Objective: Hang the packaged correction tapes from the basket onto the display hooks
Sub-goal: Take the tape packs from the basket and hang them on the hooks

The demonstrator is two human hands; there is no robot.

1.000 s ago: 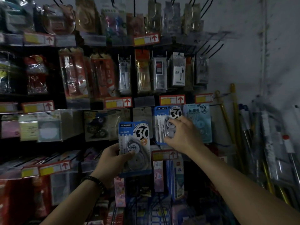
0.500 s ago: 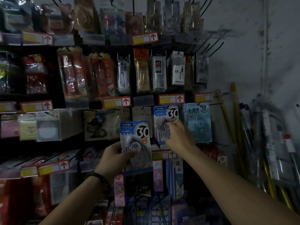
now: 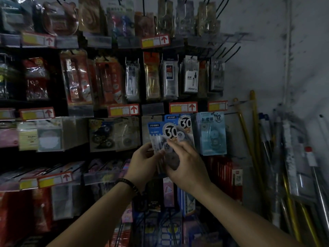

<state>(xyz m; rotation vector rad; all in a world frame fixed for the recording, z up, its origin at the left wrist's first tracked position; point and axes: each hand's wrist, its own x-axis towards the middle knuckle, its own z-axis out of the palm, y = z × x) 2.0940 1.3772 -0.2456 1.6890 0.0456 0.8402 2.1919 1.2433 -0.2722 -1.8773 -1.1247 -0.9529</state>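
Observation:
A blue packaged correction tape marked "30" [image 3: 161, 134] is tilted in front of the display, held from both sides. My left hand [image 3: 142, 164] grips its lower left edge and my right hand [image 3: 185, 164] pinches its lower right part, covering the blister. Just behind it, another blue "30" pack [image 3: 184, 122] hangs on its hook, and a pale blue "12" pack [image 3: 211, 134] hangs to the right. The basket is not in view.
Rows of packaged stationery hang on hooks above and to the left, with red and yellow price tags [image 3: 183, 107] under each row. Bare black hooks [image 3: 229, 50] stick out at the upper right. Long poles [image 3: 252, 139] lean against the white wall on the right.
My left hand has brought the held pack up and right, in front of the hanging "30" pack. My right hand left the hanging pack and now holds the same pack.

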